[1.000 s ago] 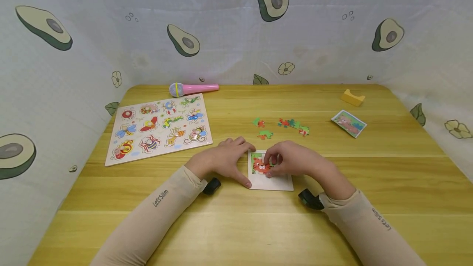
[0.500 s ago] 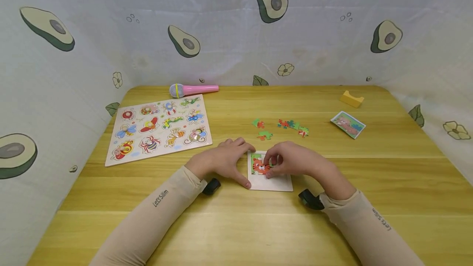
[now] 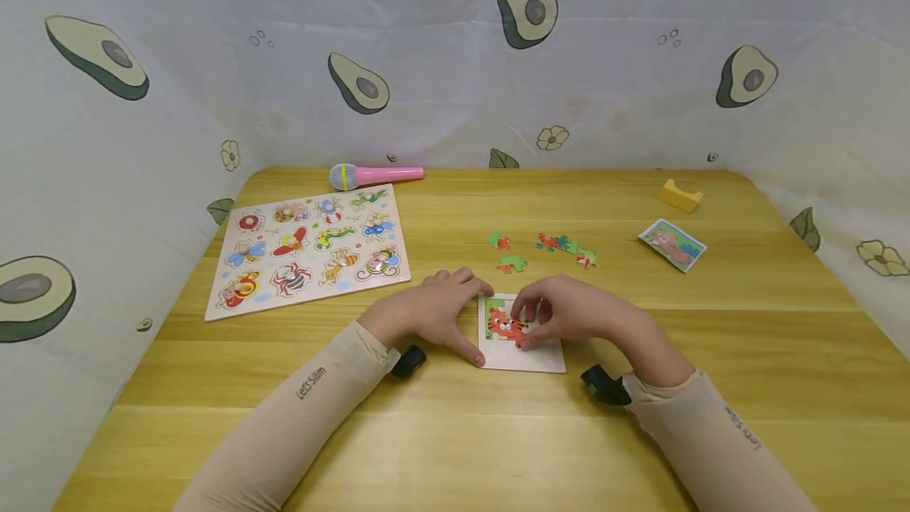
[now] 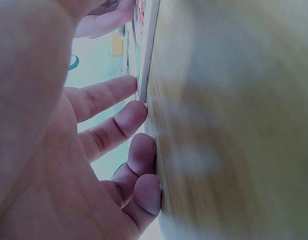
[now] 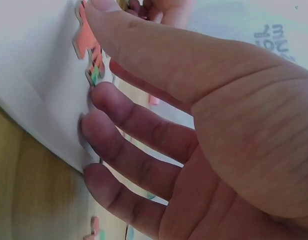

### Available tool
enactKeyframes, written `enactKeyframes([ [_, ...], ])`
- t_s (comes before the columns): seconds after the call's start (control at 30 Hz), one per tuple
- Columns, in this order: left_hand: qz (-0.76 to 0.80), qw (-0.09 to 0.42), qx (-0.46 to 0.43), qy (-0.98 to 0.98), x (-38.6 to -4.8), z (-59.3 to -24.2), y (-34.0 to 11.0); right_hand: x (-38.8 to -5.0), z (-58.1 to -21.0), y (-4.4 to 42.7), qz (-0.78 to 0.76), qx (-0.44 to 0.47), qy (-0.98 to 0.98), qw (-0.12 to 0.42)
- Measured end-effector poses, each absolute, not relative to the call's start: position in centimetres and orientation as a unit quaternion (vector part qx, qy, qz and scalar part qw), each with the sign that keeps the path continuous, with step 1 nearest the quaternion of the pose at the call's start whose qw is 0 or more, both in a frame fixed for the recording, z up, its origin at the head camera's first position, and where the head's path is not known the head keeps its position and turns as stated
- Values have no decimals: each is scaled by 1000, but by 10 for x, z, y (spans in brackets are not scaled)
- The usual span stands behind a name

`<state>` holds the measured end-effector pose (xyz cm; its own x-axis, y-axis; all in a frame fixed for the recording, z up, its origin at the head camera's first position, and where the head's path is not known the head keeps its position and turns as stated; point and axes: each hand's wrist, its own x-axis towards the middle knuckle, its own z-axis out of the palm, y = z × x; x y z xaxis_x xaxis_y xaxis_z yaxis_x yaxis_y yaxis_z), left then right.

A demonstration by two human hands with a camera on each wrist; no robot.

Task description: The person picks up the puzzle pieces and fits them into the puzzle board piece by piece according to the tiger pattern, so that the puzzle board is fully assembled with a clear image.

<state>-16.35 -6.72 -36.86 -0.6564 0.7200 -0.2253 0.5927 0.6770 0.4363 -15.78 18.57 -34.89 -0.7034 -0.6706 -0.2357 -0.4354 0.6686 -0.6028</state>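
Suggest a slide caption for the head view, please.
Both hands at a partly filled tiger puzzle board, loose pieces lying beyond it.

Orange and green popped up kinda everywhere

The flat white square puzzle board (image 3: 501, 358) had orange tiger-face jigsaw pieces (image 3: 503, 324) with black stripes, and the small loose jigsaw pieces (image 3: 513, 264) ran red-orange and green. The pink plastic-looking toy microphone (image 3: 387, 175) rocked a yellow ring, the cream rectangular peg board (image 3: 315, 259) was covered in multicoloured bugs, the long beige fabric sleeves (image 3: 287, 417) had black lettering, and the white cloth backdrop (image 3: 441, 54) was dotted with green avocados and cream flowers.
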Motion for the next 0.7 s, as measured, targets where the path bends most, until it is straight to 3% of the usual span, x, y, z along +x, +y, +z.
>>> enactKeyframes([
  [0.7, 168, 183, 369, 896, -163, -369, -67, -170, -322, 268, -273, -229, 912, 204],
])
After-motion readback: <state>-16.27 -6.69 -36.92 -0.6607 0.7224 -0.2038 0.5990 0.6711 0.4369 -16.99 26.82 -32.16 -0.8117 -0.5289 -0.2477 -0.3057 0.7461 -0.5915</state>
